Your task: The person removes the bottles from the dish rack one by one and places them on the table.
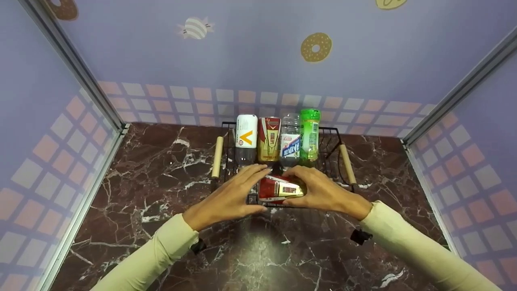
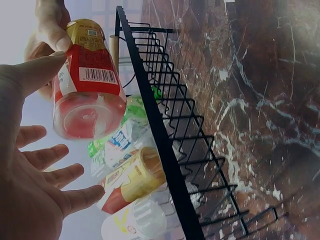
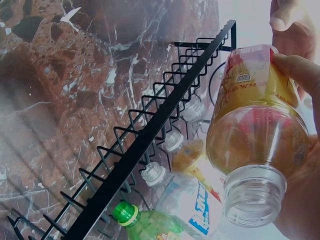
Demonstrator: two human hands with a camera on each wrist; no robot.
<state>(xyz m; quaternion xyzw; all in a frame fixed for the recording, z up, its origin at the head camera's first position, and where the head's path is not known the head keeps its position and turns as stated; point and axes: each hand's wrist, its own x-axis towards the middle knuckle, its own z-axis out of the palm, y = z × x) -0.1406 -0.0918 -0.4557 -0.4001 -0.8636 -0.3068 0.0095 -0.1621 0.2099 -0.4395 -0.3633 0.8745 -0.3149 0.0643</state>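
Observation:
My right hand [image 1: 323, 190] grips a bottle with a red and gold label [image 1: 280, 189], held on its side over the front of a black wire basket [image 1: 330, 128]. Its uncapped clear neck faces the right wrist view, and its round base faces the left wrist view. Around the base end, my left hand [image 1: 236, 192] has its fingers spread, the thumb overlapping the label in the left wrist view. Behind it in the basket are a white-labelled bottle [image 1: 246, 131], another red and gold bottle [image 1: 269, 139], a clear bottle with a blue and white label [image 1: 291, 145] and a green bottle [image 1: 309, 133].
A wooden handle [image 1: 217, 157] sits at the basket's left end, and a matching handle [image 1: 347, 163] at its right. Dark veined marble tabletop [image 1: 161, 226] lies below. A purple back wall [image 1: 250, 52] and two side panels enclose the table.

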